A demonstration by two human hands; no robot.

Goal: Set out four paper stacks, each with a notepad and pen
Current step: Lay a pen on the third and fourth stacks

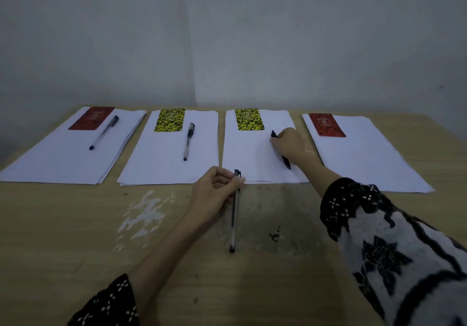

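Our right hand grips a black pen on the third paper stack; our left hand pinches the spare pen near the table's front edge, and could nudge the sheets askew.

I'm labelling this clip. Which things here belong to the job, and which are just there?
Job: four paper stacks, two red notepads, two yellow notepads, two laid pens, pen in right hand, pen in left hand.
Just there: table, white smear, wall.
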